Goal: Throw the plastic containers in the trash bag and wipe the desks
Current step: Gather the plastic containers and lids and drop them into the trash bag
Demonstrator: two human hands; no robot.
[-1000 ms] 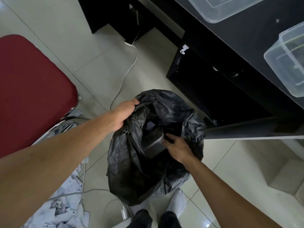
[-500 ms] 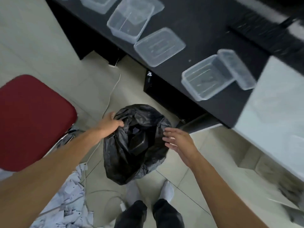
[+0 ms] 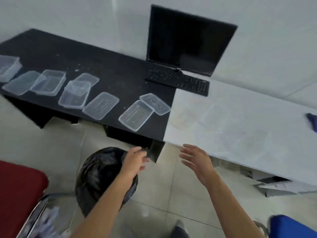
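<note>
The whole view is smearing with motion blur, so fine edges are hard to read. The left hand point(image 3: 134, 159) is hovering over the right rim of the black trash bag point(image 3: 96, 170), which is standing on the tiled floor in front of the black desk point(image 3: 109, 62). Its fingers are lying loosely extended and nothing is showing in its grip, though whether the palm is touching the bag's rim cannot be told. The forearm is covering the bag's right side, and the bag's inside is showing only dark folds. The right hand point(image 3: 195, 160) is hanging in the air just before the front edge of the white desk point(image 3: 240, 117), fingers spread wide and holding nothing. The clear plastic containers point(image 3: 74, 95) and their lids are lying in a loose row along the black desk's front. The nearest container point(image 3: 135, 115) is sitting by the corner with a lid point(image 3: 155, 103) overlapping its far end, and the leftmost is being cut off by the frame. A dark monitor point(image 3: 188, 40) and keyboard point(image 3: 178, 79) are standing at the back where the two desks are meeting. A blue object point(image 3: 311, 121) on the white desk is being cropped at the right edge and cannot be identified. A red chair point(image 3: 18, 194) and a blue chair point(image 3: 295, 227) are showing only partly at the bottom corners, and blurred papers point(image 3: 277, 186) are lying beneath the white desk.
</note>
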